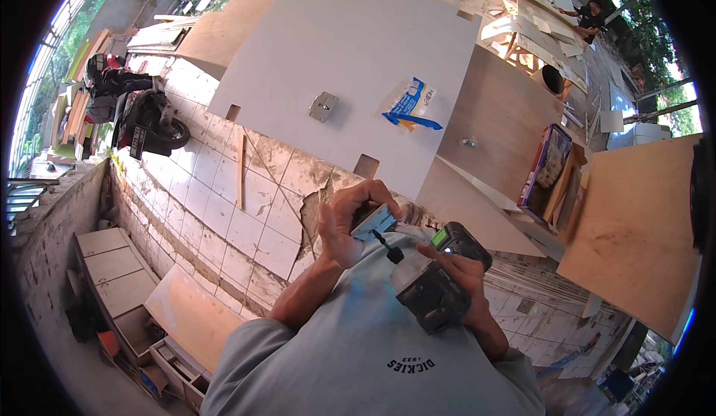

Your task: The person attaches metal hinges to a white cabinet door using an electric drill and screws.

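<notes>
The right hand (466, 278) is clenched around the grip of a dark grey cordless drill (432, 285), held close to the chest over the pale blue-grey shirt (358, 349). The drill lies tilted, its chuck and the short dark bit (382, 243) pointing up and left, its battery end with a green patch toward the right. The left hand (347, 218) is just left of the bit, fingers curled around a small light blue object (375, 220) whose lower edge sits right at the bit's tip; whether bit and object actually touch cannot be told, and what the object is stays unclear.

Beyond the hands, further off, a large pale grey board (350, 58) lies flat, with small rectangular notches cut along its near edge. On it rest a small square metal plate (323, 106) near the middle and, to its right, a crumpled white and blue plastic bag (409, 102); the two are apart. To the right of the grey board lies a brown wooden panel (507, 110) with a small metal fitting (468, 142) on it. Another brown panel (641, 229) stands at the far right.

The floor (216, 199) on the left is tiled in white squares, cracked near the left hand, with a thin wooden strip (240, 170) lying on it. A parked motor scooter (145, 121) stands at the far left. At the far right, another person (593, 17) is bent over boards
</notes>
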`<move>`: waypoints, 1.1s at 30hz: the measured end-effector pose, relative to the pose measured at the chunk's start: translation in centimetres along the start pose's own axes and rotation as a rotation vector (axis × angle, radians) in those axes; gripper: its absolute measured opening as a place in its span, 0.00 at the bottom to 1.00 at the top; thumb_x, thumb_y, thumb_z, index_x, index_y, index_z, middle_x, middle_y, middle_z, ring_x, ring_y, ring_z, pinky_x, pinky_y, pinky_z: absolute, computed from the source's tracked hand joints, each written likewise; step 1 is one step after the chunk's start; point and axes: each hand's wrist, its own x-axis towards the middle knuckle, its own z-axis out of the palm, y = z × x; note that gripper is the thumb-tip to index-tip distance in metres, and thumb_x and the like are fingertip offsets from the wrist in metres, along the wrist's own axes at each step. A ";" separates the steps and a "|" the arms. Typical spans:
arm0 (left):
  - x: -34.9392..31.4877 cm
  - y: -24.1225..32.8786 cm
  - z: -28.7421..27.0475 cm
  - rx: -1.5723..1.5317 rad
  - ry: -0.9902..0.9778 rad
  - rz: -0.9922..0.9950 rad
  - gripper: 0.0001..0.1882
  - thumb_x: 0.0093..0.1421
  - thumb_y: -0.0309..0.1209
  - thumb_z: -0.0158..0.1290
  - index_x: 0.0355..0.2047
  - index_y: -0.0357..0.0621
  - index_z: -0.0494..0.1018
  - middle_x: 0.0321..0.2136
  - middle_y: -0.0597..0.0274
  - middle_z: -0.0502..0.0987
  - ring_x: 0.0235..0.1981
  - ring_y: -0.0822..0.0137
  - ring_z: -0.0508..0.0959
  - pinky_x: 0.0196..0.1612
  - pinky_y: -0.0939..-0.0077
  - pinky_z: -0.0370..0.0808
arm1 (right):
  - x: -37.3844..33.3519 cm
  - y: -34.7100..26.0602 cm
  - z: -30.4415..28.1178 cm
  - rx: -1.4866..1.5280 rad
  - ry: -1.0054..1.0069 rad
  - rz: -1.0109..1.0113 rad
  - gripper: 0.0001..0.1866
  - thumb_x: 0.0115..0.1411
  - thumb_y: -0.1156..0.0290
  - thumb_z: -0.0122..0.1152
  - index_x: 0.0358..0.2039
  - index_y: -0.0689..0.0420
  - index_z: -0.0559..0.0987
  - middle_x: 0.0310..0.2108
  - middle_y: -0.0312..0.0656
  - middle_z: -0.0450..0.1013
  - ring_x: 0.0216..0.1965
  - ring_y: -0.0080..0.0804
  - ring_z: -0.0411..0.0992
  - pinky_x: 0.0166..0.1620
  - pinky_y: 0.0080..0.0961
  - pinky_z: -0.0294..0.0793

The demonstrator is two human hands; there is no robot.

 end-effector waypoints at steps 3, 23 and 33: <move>0.1 -0.1 0.0 0.003 -0.013 -0.003 0.54 0.60 0.73 0.12 0.25 0.34 0.73 0.20 0.59 0.74 0.19 0.72 0.69 0.24 0.79 0.65 | 0.1 0.0 0.1 0.049 0.002 0.020 0.39 0.44 0.66 0.71 0.60 0.58 0.75 0.33 0.44 0.77 0.29 0.39 0.76 0.34 0.31 0.75; 1.4 -3.2 -3.0 -0.891 0.204 -0.431 0.38 0.69 0.60 0.30 0.39 0.31 0.71 0.34 0.45 0.75 0.37 0.48 0.77 0.44 0.57 0.75 | 0.6 2.6 0.0 0.057 0.187 0.023 0.35 0.44 0.76 0.70 0.56 0.63 0.75 0.39 0.46 0.79 0.37 0.40 0.81 0.41 0.31 0.79; 2.0 -6.4 -5.5 -1.107 0.576 -0.333 0.22 0.68 0.40 0.39 0.38 0.29 0.72 0.37 0.43 0.73 0.46 0.43 0.72 0.60 0.41 0.68 | 1.3 12.9 -1.5 -0.100 0.882 0.287 0.16 0.55 0.72 0.74 0.42 0.62 0.81 0.39 0.40 0.80 0.36 0.25 0.77 0.38 0.24 0.76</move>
